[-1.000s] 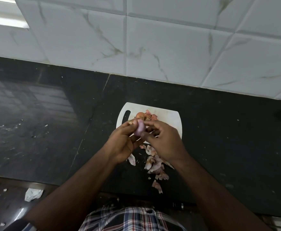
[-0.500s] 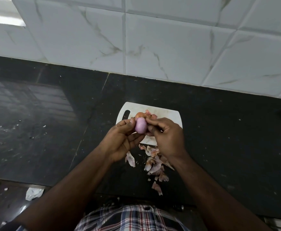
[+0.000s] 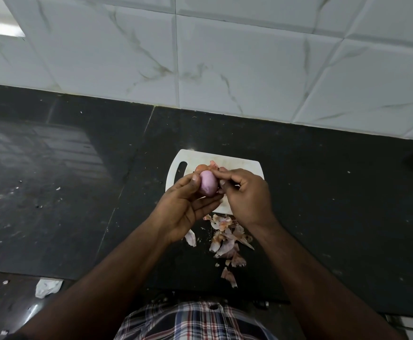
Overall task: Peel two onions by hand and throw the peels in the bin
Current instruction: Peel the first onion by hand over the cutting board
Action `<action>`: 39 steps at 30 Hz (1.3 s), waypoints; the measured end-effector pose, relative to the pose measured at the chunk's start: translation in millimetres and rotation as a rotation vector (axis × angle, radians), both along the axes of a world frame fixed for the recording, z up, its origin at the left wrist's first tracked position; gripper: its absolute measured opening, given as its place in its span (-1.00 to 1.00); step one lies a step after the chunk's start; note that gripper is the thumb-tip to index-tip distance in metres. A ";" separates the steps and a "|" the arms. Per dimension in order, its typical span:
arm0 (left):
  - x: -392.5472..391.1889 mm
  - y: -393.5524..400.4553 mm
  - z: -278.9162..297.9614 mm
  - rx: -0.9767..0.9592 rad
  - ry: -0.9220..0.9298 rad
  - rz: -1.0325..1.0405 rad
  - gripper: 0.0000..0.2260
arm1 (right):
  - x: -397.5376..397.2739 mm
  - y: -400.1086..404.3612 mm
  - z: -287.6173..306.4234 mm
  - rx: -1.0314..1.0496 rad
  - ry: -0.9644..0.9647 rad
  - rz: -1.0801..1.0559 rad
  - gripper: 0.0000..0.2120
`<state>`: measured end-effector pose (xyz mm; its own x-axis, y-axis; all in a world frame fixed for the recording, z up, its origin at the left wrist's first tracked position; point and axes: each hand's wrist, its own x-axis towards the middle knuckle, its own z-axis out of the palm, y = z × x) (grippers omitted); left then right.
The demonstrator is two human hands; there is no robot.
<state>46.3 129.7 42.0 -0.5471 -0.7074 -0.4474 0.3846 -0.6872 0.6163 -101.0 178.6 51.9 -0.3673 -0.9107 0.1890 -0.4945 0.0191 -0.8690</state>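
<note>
A small peeled pink onion [image 3: 207,184] is held above the white cutting board [image 3: 237,168]. My left hand [image 3: 185,209] grips it between thumb and fingers. My right hand [image 3: 247,197] touches its right side with curled fingertips, pinching at the skin there. Behind the hands an orange-brown unpeeled onion [image 3: 201,167] lies on the board with a scrap of peel [image 3: 214,164] beside it. A heap of pink and white peels [image 3: 226,241] lies on the black counter under my wrists. No bin is in view.
The black stone counter [image 3: 77,192] runs left and right, backed by a white marble-tiled wall [image 3: 225,57]. Its front edge is near my checked shirt [image 3: 195,320]. Crumpled white scraps [image 3: 47,287] lie on the dark floor at lower left.
The onion has turned in my hands and now shows more of its smooth pink side. My right fingers have shifted from its front to its right edge.
</note>
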 end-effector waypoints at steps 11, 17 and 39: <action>-2.9 2.4 -0.3 -0.051 -0.016 0.018 -0.53 | -2.3 3.7 8.8 0.099 -0.111 0.054 -0.68; -3.3 2.6 -4.4 -0.051 -0.019 0.024 -0.55 | -6.5 4.4 10.5 0.132 -0.070 0.072 -0.66; -8.9 9.5 -6.1 -0.185 -0.111 0.045 -0.54 | -7.2 4.1 2.9 0.079 0.030 -0.039 -0.77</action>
<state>37.4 139.2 35.8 -0.4680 -0.8055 -0.3636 0.3350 -0.5424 0.7705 -108.2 182.7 54.8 -0.3984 -0.9082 0.1280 -0.5175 0.1074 -0.8489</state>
